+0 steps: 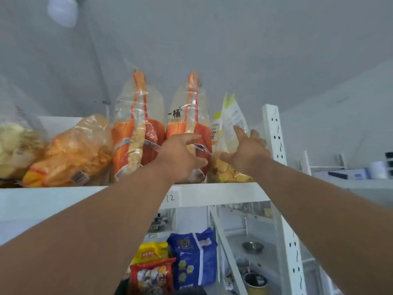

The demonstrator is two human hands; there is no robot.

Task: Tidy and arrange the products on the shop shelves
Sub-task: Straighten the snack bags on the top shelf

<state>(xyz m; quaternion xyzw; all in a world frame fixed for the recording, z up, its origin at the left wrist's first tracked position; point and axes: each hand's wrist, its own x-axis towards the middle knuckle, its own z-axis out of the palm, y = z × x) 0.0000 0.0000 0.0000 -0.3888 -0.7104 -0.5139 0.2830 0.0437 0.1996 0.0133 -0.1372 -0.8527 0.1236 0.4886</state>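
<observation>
The left hand (182,156) is up at the top shelf (212,189) with its fingers spread and bent like a claw, right against the orange bag (189,116), but I cannot tell if it really grips it. The right hand (246,152) is open, fingers out, touching the yellow bag (229,120) at the shelf's right end, beside the white post (274,133). Both bags stand up near the front edge. Another orange bag (138,133) stands to the left, then a lumpy bag (72,152) lying down. These bags look light, puffy and crinkly, and the chips inside would break easily. I think it is best to hold them softly by the sides, low down, not squeeze the middle.
</observation>
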